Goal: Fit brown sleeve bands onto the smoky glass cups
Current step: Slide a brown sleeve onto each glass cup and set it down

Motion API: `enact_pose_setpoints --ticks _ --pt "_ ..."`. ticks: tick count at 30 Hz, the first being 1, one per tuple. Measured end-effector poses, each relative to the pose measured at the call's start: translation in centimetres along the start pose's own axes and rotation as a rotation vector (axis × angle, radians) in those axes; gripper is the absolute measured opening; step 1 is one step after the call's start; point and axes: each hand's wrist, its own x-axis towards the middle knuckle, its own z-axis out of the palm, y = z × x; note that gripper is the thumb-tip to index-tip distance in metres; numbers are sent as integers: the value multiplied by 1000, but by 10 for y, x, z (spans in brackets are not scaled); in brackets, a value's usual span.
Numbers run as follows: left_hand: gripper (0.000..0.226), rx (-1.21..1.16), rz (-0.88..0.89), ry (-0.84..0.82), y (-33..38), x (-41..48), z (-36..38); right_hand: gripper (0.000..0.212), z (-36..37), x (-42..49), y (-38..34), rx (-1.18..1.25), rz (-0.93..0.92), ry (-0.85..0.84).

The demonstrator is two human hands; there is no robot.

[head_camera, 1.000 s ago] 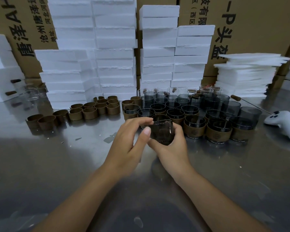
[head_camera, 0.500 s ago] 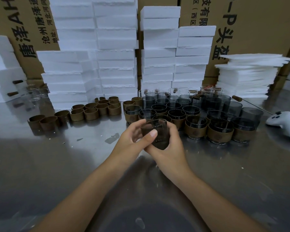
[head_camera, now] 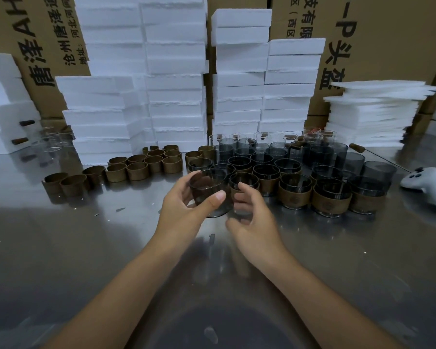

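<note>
Cup (head_camera: pixel 209 191) of smoky glass gripped in left hand (head_camera: pixel 184 207), mouth up, low over the steel bench (head_camera: pixel 61 248) just in front of the crowd of other cups. Thumb pressed across the near wall, fingers (head_camera: pixel 184 182) curled round the left and far side. Right hand (head_camera: pixel 254 222) just beside the cup on its right, holding nothing, fingers loosely curled and a little spread. Touching the glass or not: cannot tell. Band on the held cup or not: cannot tell either.

Loose brown sleeve bands (head_camera: pixel 139 170) standing in rows on the bench to the left. Banded cups (head_camera: pixel 295 195) lined along the front row to the right, with bare smoky cups (head_camera: pixel 350 159) packed behind them. White foam blocks (head_camera: pixel 176 71) stacked along the back, in front of cardboard boxes (head_camera: pixel 388 34). White controller (head_camera: pixel 423 183) lying at the far right.
</note>
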Motion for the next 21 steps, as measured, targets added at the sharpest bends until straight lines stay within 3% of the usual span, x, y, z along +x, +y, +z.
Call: enact_pose_setpoints --ticks 3,6,11,21 --pt "43 30 39 5 -3 1 -1 29 -4 3 -5 190 147 96" --pt "51 107 67 -53 -6 0 1 10 -9 6 -9 457 313 137" --pt "52 183 120 -134 -8 -6 5 15 -16 7 -15 682 428 85" --pt "63 85 106 -178 -6 -10 9 27 -16 5 -22 801 437 -47"
